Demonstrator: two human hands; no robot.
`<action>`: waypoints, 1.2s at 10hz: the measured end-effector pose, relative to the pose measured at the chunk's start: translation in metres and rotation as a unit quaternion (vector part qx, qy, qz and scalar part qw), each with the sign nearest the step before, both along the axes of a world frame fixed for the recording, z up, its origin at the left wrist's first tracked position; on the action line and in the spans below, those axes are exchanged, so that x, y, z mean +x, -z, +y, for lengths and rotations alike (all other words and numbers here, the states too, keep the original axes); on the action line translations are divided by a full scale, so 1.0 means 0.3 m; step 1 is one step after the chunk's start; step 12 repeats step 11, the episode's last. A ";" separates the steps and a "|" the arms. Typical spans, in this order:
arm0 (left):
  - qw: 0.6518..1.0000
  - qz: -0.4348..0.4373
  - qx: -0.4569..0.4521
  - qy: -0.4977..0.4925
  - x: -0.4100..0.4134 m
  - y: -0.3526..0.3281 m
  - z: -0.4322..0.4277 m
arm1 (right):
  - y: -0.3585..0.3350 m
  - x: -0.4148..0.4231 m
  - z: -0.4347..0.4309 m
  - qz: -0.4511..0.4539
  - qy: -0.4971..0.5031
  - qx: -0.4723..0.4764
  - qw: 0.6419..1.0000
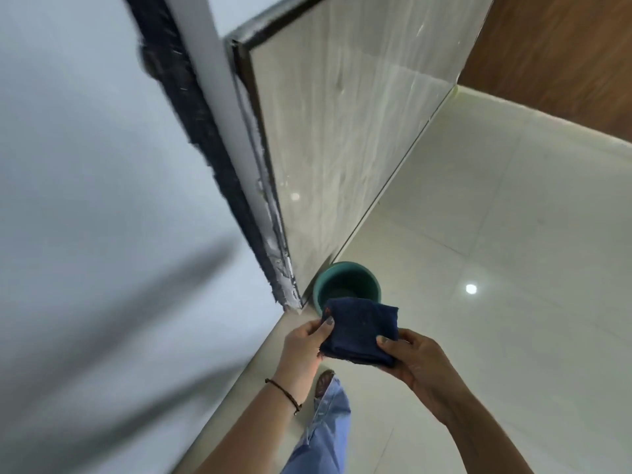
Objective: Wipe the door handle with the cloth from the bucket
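A folded dark blue cloth (360,331) is held between both hands, just above the floor area in front of me. My left hand (306,347) pinches its left edge with thumb on top. My right hand (415,362) grips its lower right corner. Behind the cloth, a teal bucket (349,278) stands on the floor against the wall base, its near rim hidden by the cloth. No door handle shows in the head view.
A white door or panel (102,200) with a rough dark edge (205,138) fills the left side. A glossy marbled wall (342,131) runs behind the bucket. Pale floor tiles (513,268) spread to the right. My jeans leg and foot (328,405) are below the hands.
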State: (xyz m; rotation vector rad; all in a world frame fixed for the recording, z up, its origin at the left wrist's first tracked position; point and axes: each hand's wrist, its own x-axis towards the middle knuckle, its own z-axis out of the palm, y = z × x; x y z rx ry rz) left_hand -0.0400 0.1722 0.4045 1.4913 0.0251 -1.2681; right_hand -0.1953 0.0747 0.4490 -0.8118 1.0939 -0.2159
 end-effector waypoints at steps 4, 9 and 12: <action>0.978 -0.040 0.201 0.036 0.147 1.120 -0.564 | 1.127 0.312 -0.612 0.191 -0.069 -0.035 0.979; 0.923 -0.012 0.385 -0.006 0.237 2.294 -0.832 | 2.470 0.550 -0.768 0.311 -0.056 0.057 0.947; 0.937 -0.028 0.343 -0.058 0.231 2.241 -0.793 | 2.412 0.534 -0.743 0.322 -0.053 0.009 0.945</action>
